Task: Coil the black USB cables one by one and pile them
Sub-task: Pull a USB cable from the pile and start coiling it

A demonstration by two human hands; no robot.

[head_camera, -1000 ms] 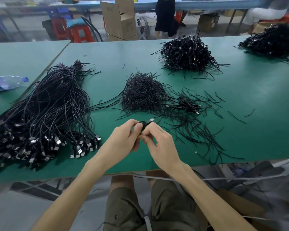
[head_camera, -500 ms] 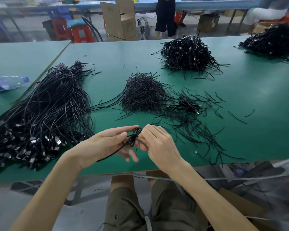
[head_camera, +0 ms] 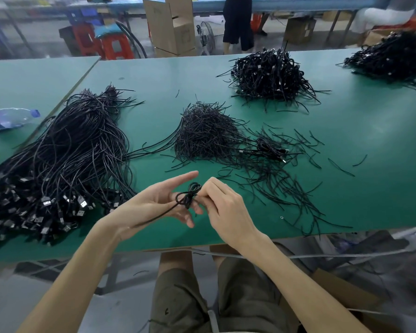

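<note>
One black USB cable [head_camera: 193, 191] is held just above the green table's [head_camera: 154, 75] near edge. Its small loops sit around the fingers of my left hand [head_camera: 157, 204], which lies palm up with the fingers stretched out. The cable's tail runs across that palm toward the wrist. My right hand [head_camera: 226, 207] pinches the loops with curled fingers from the right. A big heap of loose uncoiled USB cables [head_camera: 70, 159] lies to the left, plugs toward me. A pile of coiled cables [head_camera: 269, 75] sits at the back.
A heap of short black ties [head_camera: 207, 135] lies mid-table, with strays scattered right and one coiled cable [head_camera: 269, 147] among them. Another coiled pile [head_camera: 394, 56] is far right. A plastic bottle [head_camera: 10, 118] lies on the left table. Boxes, stools and a standing person are behind.
My left hand went from pinching the cable end with my right hand to a spread, palm-up pose. Cable loops have formed around its fingers, and a tail now trails over the palm.
</note>
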